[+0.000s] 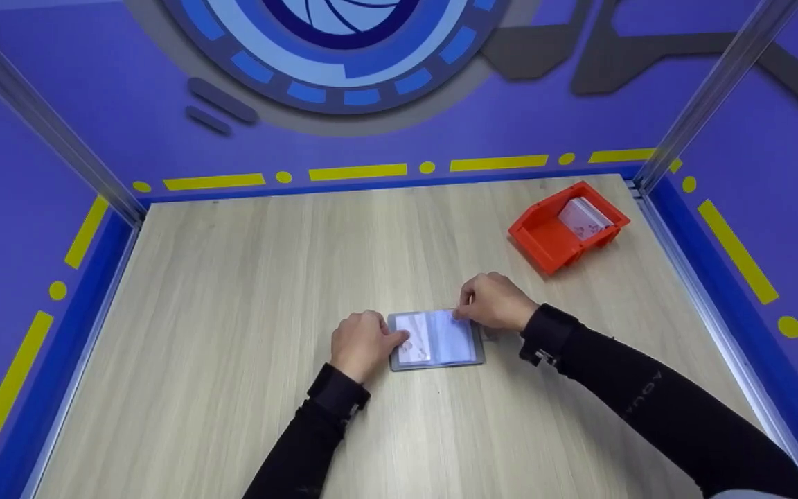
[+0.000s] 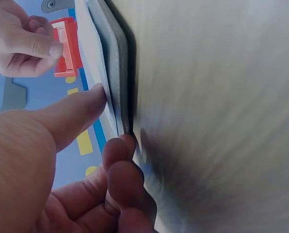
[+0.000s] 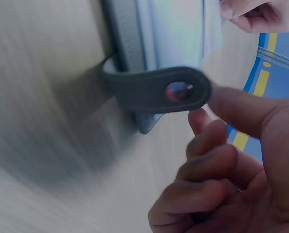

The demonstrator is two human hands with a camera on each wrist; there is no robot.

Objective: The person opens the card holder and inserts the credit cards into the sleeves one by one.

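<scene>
A small grey card holder (image 1: 453, 346) lies open on the table, with clear sleeve pages. Its left page carries a white card (image 1: 413, 350) with a faint pattern, while the right page looks bluish and translucent. My left hand (image 1: 361, 346) grips the left edge, thumb on the page and fingertips under the cover. At the top of the right page, my right hand (image 1: 498, 303) pinches with thumb and index finger at the clear sleeve. A dark strap (image 3: 144, 91) with a round metal snap stands up from the cover and hides those fingertips in the right wrist view.
An orange-red open bin (image 1: 544, 246) stands at the back right of the wooden table (image 1: 260, 277), holding a stack of cards (image 1: 582, 218). Blue panels with yellow markings (image 1: 357, 171) and metal posts enclose the table at the back and sides.
</scene>
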